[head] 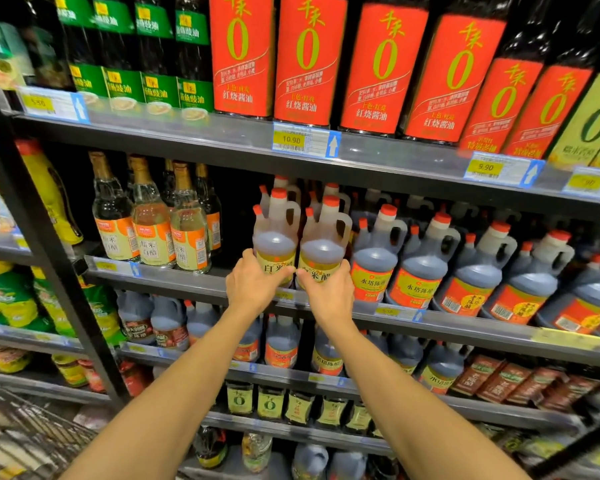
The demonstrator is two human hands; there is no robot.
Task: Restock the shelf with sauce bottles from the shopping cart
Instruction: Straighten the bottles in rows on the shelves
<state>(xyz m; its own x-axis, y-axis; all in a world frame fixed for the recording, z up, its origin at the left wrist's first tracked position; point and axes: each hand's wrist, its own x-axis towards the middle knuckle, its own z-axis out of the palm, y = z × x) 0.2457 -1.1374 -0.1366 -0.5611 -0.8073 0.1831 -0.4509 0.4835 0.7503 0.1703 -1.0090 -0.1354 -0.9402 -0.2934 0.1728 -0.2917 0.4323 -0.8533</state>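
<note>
Open gap on shelf between clear bottles and the two yellow-label jugs. Right side packed: dark jugs touching in a row. Upper shelf edge just above caps.

We are in a supermarket aisle: metal shelves packed with rows of identical bottled sauces, yellow price tags clipped along each edge, a wire shopping cart beside us

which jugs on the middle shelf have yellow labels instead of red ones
The two jugs being held: the left hand holds one, the right hand the other. The dark jugs to their right have red-orange labels.
</note>
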